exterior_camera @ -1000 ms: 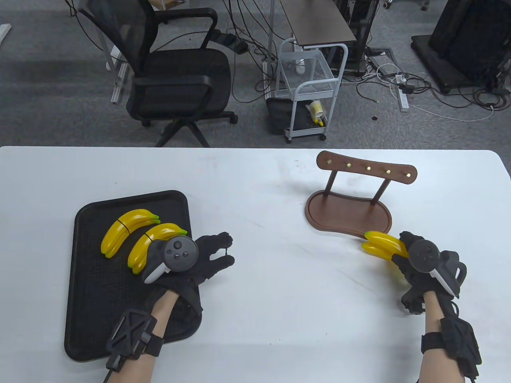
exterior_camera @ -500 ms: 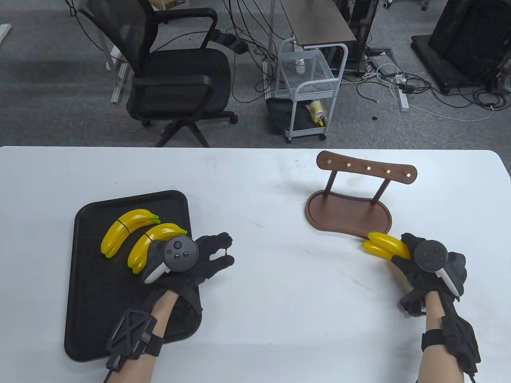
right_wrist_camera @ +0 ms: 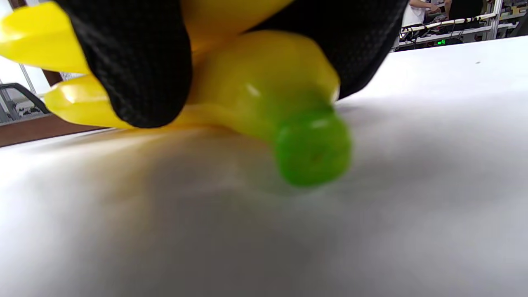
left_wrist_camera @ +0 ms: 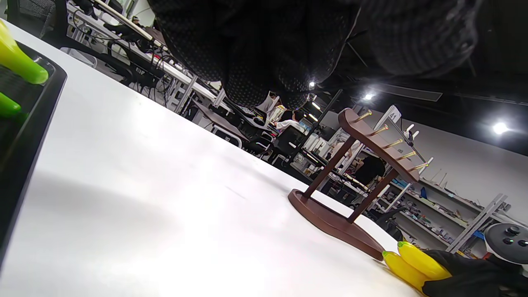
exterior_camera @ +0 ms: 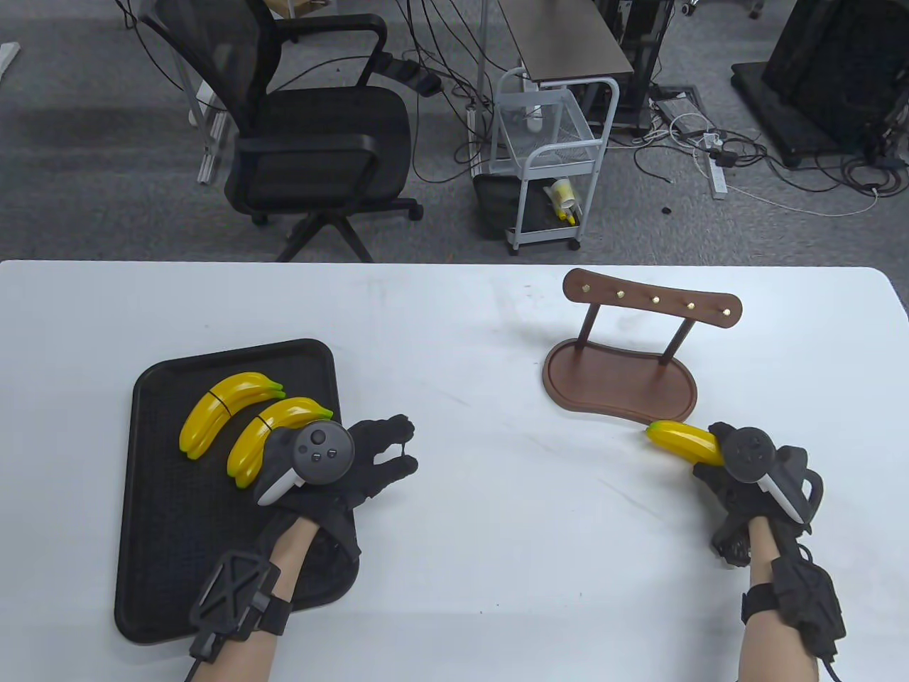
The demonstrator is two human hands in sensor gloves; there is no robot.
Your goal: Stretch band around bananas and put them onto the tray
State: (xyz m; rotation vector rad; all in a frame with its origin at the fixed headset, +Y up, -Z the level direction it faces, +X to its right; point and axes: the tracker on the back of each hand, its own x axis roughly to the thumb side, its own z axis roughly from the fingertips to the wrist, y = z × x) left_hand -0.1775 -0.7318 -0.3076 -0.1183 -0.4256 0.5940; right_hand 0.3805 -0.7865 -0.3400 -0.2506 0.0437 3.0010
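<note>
Two banded yellow banana bunches (exterior_camera: 227, 408) lie on the black tray (exterior_camera: 163, 540) at the left. My left hand (exterior_camera: 402, 447) hovers just off the tray's right edge, thumb and forefinger curled, with a thin dark band (exterior_camera: 403, 447) pinched between them. A third banana bunch (exterior_camera: 683, 440) is held low over the table in front of the wooden stand; my right hand (exterior_camera: 716, 458) grips its near end. In the right wrist view gloved fingers (right_wrist_camera: 136, 62) wrap the bananas (right_wrist_camera: 264, 78), whose green stem tip (right_wrist_camera: 313, 148) points at the camera just above the tabletop.
The brown wooden hook stand (exterior_camera: 619, 380) sits behind the right hand, also seen as the stand (left_wrist_camera: 350, 194) in the left wrist view. White table surface (exterior_camera: 511, 497) lies between the hands. An office chair and a cart stand beyond the far edge.
My right hand has turned the bananas and drawn them slightly nearer and rightward, away from the stand base. The left hand has stayed still.
</note>
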